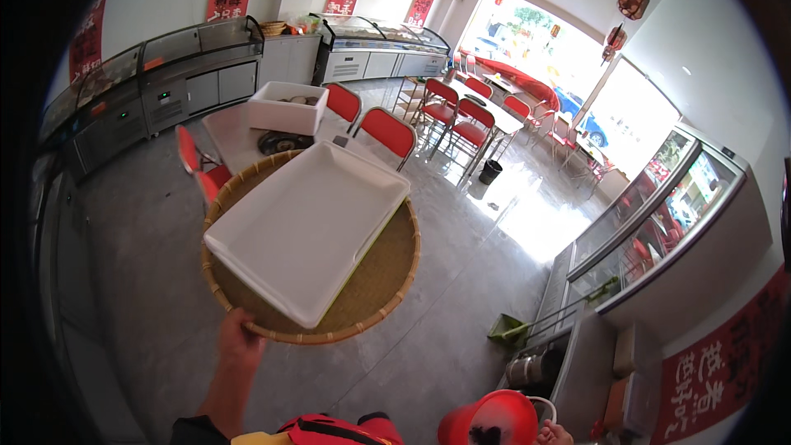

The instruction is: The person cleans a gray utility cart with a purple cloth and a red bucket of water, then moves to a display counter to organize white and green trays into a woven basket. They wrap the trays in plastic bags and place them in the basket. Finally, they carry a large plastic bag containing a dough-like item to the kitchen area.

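My left hand point(241, 327) grips the near rim of a round, shallow woven bamboo tray point(377, 284). On the tray lies a white rectangular plastic tray point(309, 228), with a thin yellow-green edge showing beneath its right side. Low at the right, my right hand point(554, 432) is closed on the white handle of a red plastic bucket point(454, 425). Something dark lies inside the bucket; its lower part is cut off by the picture's edge.
Beyond the bamboo tray, a table point(228, 136) bears a white foam box point(284, 117), with red folding chairs point(389, 133) around it. Display refrigerators point(204, 68) line the left wall. At right stand a green dustpan point(510, 329), a steel counter point(584, 358) and a glass-door fridge point(667, 210).
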A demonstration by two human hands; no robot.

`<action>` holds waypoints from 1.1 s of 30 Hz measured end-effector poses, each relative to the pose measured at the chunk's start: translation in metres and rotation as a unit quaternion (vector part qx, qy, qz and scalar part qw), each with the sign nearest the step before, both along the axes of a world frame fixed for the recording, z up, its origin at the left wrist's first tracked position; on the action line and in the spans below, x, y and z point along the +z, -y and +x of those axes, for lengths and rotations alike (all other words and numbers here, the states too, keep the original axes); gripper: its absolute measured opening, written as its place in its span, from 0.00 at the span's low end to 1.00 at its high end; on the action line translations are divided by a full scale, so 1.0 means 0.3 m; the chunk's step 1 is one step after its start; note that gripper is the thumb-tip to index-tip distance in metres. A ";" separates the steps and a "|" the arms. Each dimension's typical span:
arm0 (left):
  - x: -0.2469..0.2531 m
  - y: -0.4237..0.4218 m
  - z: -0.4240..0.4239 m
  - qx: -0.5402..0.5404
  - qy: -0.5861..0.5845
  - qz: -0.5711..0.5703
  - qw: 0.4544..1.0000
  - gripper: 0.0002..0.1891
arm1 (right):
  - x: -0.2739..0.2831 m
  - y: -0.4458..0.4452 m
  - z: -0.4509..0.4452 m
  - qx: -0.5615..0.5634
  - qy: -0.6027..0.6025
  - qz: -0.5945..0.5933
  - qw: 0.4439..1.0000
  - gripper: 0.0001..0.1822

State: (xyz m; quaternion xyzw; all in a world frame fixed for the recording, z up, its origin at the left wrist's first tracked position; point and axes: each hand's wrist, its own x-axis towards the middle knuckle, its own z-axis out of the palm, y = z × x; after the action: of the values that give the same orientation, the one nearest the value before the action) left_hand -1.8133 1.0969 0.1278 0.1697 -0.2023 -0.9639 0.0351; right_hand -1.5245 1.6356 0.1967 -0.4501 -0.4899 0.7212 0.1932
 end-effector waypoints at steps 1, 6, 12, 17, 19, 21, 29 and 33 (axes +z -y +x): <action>0.017 -0.085 -0.153 0.009 -0.001 -0.004 1.000 0.17 | 0.017 -0.061 -0.134 -0.001 -0.008 -0.005 1.000 0.07; 0.017 -0.406 -0.758 0.042 -0.032 -0.028 0.998 0.19 | 0.170 -0.279 -0.899 0.000 -0.032 -0.013 0.999 0.08; 0.046 -0.743 -1.403 0.095 -0.023 -0.041 0.994 0.17 | 0.099 -0.730 -1.688 0.046 -0.044 -0.080 0.995 0.10; 0.067 -1.018 -1.930 0.132 0.012 -0.026 0.991 0.11 | 0.195 -1.026 -2.350 0.060 -0.045 -0.060 0.995 0.14; -0.041 -1.034 -2.071 0.149 -0.025 -0.037 0.988 0.11 | 0.147 -1.169 -2.561 0.059 -0.046 -0.058 0.995 0.15; -0.057 -1.163 -2.344 0.151 -0.038 -0.043 0.987 0.12 | 0.108 -1.348 -2.832 0.055 -0.054 -0.066 0.995 0.16; -0.063 -1.554 -3.239 0.192 -0.030 -0.019 0.981 0.24 | 0.247 -1.855 -3.978 0.185 -0.115 -0.015 0.976 0.17; -0.119 -1.637 -3.600 0.227 -0.032 -0.035 0.973 0.27 | 0.379 -1.925 -4.556 0.169 -0.109 0.043 0.979 0.16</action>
State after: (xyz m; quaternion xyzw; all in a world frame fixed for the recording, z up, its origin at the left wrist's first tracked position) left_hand -2.8932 1.5878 0.0920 0.1790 -0.1907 -0.9280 0.2652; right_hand -2.8912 2.2132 0.3103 -0.2708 -0.5658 0.7662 0.1396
